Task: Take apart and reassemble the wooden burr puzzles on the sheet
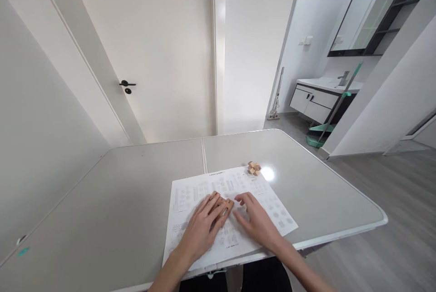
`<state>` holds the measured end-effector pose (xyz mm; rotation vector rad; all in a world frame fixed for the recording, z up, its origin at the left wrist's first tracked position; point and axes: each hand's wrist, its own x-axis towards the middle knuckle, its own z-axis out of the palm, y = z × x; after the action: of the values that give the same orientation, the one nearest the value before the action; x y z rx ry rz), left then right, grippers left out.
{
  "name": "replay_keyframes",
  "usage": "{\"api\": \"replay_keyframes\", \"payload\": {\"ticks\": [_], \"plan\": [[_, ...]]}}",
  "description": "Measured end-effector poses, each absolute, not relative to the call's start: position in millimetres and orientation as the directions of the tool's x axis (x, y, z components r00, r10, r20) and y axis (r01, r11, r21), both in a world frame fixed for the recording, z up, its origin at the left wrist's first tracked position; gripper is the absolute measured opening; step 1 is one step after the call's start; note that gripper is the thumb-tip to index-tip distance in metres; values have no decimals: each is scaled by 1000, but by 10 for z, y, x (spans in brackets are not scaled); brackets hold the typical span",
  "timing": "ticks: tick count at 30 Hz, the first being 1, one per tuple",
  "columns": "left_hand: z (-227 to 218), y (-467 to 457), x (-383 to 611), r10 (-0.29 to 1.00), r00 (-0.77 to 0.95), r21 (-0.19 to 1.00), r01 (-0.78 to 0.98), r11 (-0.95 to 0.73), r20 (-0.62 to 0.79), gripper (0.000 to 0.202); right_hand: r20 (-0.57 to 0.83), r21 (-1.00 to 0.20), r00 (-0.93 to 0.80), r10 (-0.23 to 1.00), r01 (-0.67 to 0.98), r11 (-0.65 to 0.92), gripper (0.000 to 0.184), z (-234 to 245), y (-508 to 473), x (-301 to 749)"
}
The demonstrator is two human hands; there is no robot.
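Note:
Light-brown wooden pieces (225, 210) lie on the printed sheet (184, 215), grouped close together, with an opening showing in one. They look like puzzle pieces. My left hand (200, 227) rests over them, its fingers and thumb around them, and hides much of their left side. Just to the right is my right hand (257, 225), fingers curved and apart, with nothing held. Its fingertips are close to the right end of the pieces. At the sheet's far right corner sits a small interlocked wooden puzzle (254, 168), apart from both hands.
The sheet shows rows of small diagrams and lies near the front edge of the grey table (112, 205). A seam crosses the table top. Beyond it is a closed white door (163, 47). A washbasin cabinet (320, 99), a mop (277, 96) and a green dustpan (316, 141) stand back right.

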<state>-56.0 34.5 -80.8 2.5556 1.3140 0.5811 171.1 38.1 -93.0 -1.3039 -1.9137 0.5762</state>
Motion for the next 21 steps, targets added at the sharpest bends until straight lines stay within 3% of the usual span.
{"api": "replay_keyframes", "payload": {"ticks": [4,6,9,15,18,21], "plan": [[-853,412,-566,901,281,463,784,-414,330,40,354,-688,-129,926,635,351,63,-1084,185,1433],[-892,466,-587,920,191,460,820,-341,342,29,371,-663,-73,926,678,319,74,-1149,177,1332],[-927,520,-606,933,143,422,862,-282,330,17,390,-633,-23,921,720,286,75,-1195,211,1223],[-923,543,-628,942,142,460,844,-276,305,24,400,-646,-7,916,707,288,69,-1177,225,1273],[-837,523,-644,953,135,559,783,-271,273,31,372,-724,-9,928,623,296,66,-1096,173,1442],[-648,458,-630,986,124,744,646,-169,116,36,336,-825,-9,942,480,299,62,-921,104,1598]]}}
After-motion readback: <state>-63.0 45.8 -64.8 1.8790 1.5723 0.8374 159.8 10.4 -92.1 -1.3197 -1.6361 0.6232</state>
